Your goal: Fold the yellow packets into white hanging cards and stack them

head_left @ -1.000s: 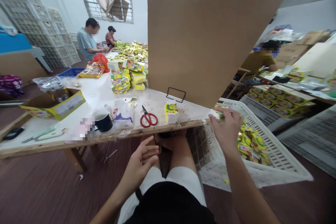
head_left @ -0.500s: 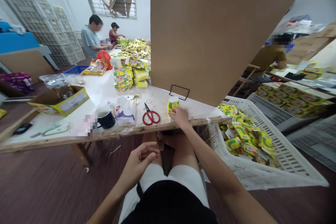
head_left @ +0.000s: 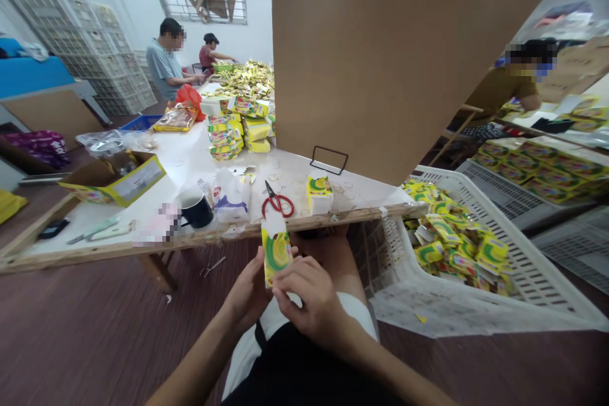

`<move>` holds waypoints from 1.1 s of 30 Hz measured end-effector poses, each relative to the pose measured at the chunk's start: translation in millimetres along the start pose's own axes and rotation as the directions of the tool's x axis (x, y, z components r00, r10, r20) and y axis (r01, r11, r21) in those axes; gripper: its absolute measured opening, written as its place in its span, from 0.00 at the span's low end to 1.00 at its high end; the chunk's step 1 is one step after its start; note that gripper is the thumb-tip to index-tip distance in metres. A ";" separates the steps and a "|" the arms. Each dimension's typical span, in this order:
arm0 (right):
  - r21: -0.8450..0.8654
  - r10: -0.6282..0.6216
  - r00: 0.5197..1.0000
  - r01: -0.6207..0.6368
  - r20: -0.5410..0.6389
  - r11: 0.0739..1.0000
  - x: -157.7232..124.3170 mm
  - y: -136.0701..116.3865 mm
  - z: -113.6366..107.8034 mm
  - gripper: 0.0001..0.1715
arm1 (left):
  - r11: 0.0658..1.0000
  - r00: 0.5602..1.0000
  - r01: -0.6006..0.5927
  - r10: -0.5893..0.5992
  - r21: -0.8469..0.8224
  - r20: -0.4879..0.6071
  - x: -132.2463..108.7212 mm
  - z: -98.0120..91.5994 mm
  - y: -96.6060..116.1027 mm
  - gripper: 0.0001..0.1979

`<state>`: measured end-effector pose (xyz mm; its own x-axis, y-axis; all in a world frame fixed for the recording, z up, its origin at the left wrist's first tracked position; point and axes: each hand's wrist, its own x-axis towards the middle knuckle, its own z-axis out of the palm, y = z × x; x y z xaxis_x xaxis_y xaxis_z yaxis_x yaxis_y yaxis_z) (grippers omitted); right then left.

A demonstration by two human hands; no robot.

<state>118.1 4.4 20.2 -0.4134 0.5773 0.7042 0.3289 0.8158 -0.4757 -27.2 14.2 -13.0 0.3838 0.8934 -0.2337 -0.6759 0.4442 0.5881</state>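
A flat yellow and green printed card (head_left: 276, 254) with a white top tab is held between both hands above my lap. My left hand (head_left: 251, 285) grips its left side, fingers partly behind it. My right hand (head_left: 307, 292) pinches its lower right edge between thumb and fingers. On the table edge just beyond stands a small stack of similar cards (head_left: 320, 195). Red-handled scissors (head_left: 278, 202) lie to the left of that stack, blades pointing away.
A dark mug (head_left: 197, 210), a plastic bag (head_left: 231, 196) and an open yellow box (head_left: 117, 181) stand on the table to the left. Bundled packs (head_left: 226, 137) are stacked farther back. A cardboard sheet (head_left: 380, 63) rises behind. A white crate (head_left: 523, 228) of loose cards sits right. Other people work nearby.
My right hand has come back from the small stack at the table edge to my lap. A card is now held between both hands; my left hand was empty before.
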 end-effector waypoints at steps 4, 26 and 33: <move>0.095 0.109 0.994 -0.106 -0.021 0.990 -8.9 -2.1 2.0 0.06 | 0.998 0.999 -0.007 0.010 -0.069 0.053 -1.3 0.5 -1.4 0.22; 0.396 0.688 0.725 -0.628 -0.015 0.670 -15.3 26.8 8.4 0.12 | 0.887 0.953 -0.237 0.291 0.397 -0.082 2.9 -3.4 -15.5 0.22; 0.519 0.643 0.763 -0.576 0.064 0.631 -16.2 27.6 -7.6 0.25 | 0.788 0.952 -0.302 0.282 0.537 0.121 -7.5 6.2 -2.7 0.36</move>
<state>140.4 17.3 -0.4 -0.1578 0.9675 0.1975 0.0048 0.2008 -0.9796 -24.3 5.9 -8.1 0.2503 0.9675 0.0373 -0.3107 0.0438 0.9495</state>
